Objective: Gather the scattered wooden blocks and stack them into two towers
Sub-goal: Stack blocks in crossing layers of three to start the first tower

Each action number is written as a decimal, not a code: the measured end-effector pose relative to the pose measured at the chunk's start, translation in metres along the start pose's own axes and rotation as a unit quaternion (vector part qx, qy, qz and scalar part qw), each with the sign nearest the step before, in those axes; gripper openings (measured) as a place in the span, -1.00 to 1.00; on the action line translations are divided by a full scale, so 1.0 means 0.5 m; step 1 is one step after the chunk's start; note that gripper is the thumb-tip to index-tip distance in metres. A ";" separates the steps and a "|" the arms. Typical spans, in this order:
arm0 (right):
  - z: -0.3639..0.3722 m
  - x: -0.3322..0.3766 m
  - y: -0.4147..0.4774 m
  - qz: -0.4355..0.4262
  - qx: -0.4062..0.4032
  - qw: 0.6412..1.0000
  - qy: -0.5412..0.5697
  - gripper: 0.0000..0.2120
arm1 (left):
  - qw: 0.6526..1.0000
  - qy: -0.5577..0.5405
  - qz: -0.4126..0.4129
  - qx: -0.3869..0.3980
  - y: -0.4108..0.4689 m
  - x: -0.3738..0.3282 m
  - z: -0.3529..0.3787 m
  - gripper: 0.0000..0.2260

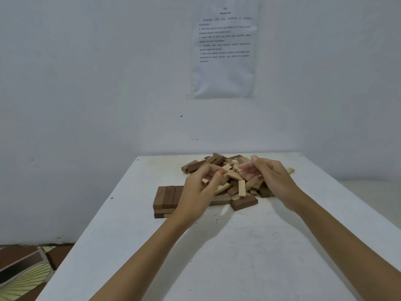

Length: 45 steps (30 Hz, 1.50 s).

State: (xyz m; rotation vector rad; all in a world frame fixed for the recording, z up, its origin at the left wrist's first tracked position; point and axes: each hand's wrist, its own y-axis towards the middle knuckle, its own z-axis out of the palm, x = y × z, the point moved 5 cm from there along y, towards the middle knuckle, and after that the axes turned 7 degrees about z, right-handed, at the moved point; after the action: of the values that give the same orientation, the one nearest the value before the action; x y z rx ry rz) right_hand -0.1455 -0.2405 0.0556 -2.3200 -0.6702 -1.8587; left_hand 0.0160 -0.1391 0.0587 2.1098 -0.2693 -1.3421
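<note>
- The wooden blocks (235,183) lie in a loose heap at the far end of the white desk (238,253). A low dark stack (166,197) has been begun just beside it on the left.
- The left hand (198,190) curls over the heap's near-left edge. Blur hides whether its fingers (206,170) pinch a block, so I cannot tell.
- The right hand (272,173) cups the heap's right side, loose, grasping nothing I can see.
- It looks best to lift one top block clear rather than drag from underneath, keeping the forearm off the dark stack.
</note>
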 end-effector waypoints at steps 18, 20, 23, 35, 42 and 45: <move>-0.113 -0.126 -0.004 0.100 -0.173 0.980 -0.016 -0.76 | 0.923 0.346 0.101 0.134 0.009 0.072 0.201 -0.71; -0.104 -0.126 -0.003 0.093 -0.169 0.981 -0.039 -0.75 | 0.928 0.333 0.118 0.121 0.006 0.068 0.200 -0.77; -0.088 -0.127 -0.004 0.086 -0.158 0.983 -0.040 -0.76 | 0.943 0.290 0.116 0.117 0.006 0.070 0.197 -0.82; -0.074 -0.056 0.069 0.024 -0.167 0.978 -0.124 -0.80 | 0.998 0.033 0.038 0.039 0.078 0.038 0.138 -0.82; -0.022 -0.045 0.140 0.067 -0.009 0.964 -0.255 -0.59 | 0.997 -0.026 -0.066 -0.008 0.143 0.073 0.100 -0.85; -0.024 -0.058 0.166 0.080 -0.001 0.957 -0.280 -0.57 | 0.986 -0.043 -0.155 -0.041 0.163 0.092 0.085 -0.81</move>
State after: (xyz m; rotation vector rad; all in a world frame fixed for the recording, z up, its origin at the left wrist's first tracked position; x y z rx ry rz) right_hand -0.1285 -0.3273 0.0471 -2.8196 -0.4976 -1.1296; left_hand 0.0125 -0.2418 0.0600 2.0884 0.0833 -1.5963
